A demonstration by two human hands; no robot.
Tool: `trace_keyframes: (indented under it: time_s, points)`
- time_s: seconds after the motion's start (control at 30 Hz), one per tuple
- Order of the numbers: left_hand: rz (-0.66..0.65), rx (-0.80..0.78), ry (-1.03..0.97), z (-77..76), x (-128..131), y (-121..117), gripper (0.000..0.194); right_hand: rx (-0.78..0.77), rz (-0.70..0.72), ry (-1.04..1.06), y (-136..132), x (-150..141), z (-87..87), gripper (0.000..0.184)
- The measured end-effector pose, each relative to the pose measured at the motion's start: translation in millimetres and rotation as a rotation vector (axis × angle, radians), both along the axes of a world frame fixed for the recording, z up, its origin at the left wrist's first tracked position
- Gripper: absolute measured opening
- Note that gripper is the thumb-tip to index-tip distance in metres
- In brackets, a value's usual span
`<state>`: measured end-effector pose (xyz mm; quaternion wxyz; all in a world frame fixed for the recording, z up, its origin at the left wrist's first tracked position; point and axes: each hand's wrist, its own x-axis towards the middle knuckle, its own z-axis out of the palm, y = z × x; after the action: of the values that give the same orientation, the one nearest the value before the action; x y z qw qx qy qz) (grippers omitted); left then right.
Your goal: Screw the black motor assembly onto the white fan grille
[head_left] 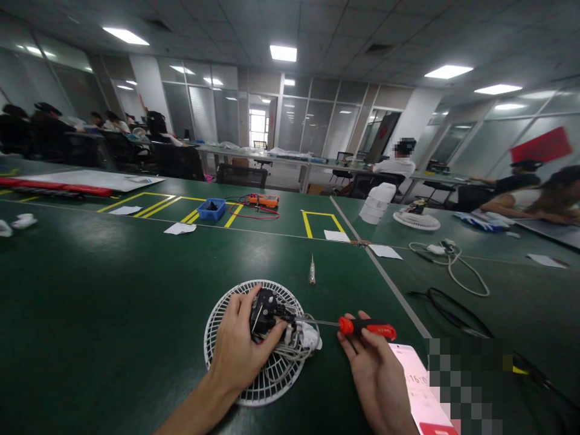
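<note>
A phone (417, 383) with a lit pinkish screen lies at the lower right, partly covered by the right hand (378, 371). That hand holds a red and black screwdriver (347, 326) loosely by its handle, palm turned partly upward, with the metal shaft pointing left. The left hand (240, 338) grips a black fan motor (267, 314) from the side, thumb in front and fingers behind; the motor sits on a round white fan grille (263, 396) on the green counter (136, 308). The screwdriver's tip is at the motor's right side, though whether it touches cannot be told. A pale cord (290, 350) lies bunched on the grille beside the motor. Beyond the grille, a small clear-handled screwdriver (312, 273) lies pointing away, while a black cable (446, 308) and a pale cable (473, 281) lie loosely curled to the right. Farther back stand a blue bin (211, 209) with dark contents, an orange meter (265, 200) with red leads, a white container (377, 204) and another white grille (417, 222). People sit at other counters in the background.
</note>
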<state>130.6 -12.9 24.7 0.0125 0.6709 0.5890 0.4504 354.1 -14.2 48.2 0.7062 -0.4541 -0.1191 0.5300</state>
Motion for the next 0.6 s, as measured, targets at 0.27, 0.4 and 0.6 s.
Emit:
trace_keyframes:
  time_s: [0.27,0.4,0.6]
  points:
    - [-0.053,0.364,0.057,1.9,0.0,-5.1,0.046,0.026,-0.016,-0.129,3.3,4.1,-9.7,0.038]
    - [-0.145,0.382,0.207,4.2,-1.3,-6.9,0.028,0.042,-0.007,-0.135,2.4,3.7,-7.5,0.039]
    - [-0.133,0.299,0.278,4.8,-0.4,-5.6,0.027,0.057,-0.003,-0.156,-0.1,1.2,-1.7,0.044]
